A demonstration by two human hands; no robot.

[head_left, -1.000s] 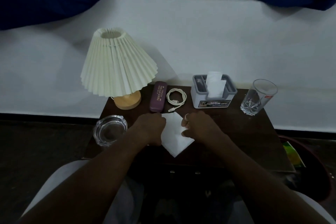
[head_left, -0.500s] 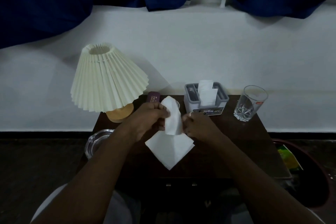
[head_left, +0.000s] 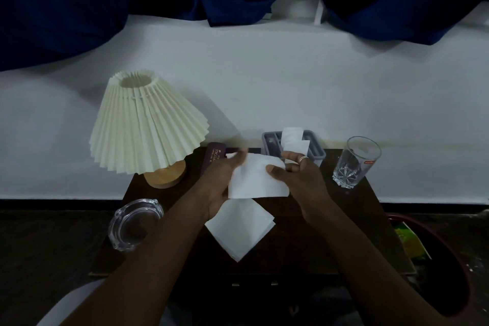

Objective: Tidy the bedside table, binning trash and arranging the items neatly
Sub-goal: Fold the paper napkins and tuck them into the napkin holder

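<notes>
One white paper tissue [head_left: 258, 180] is held up at centre frame, above the dark wooden bedside table [head_left: 288, 251]. The right hand [head_left: 299, 180] pinches its right edge. The left hand [head_left: 221, 185] lies against its left side, fingers blurred but roughly straight. A second, folded white tissue [head_left: 239, 230] lies flat just below. There is one of each other item: pleated cream lamp [head_left: 148, 124] at left, clear glass ashtray [head_left: 135, 222] at lower left, maroon case [head_left: 213, 160], grey tissue box [head_left: 268, 145], and clear glass tumbler [head_left: 354, 161] at right.

Lettering on the maroon case [head_left: 215, 159] is illegible.
</notes>
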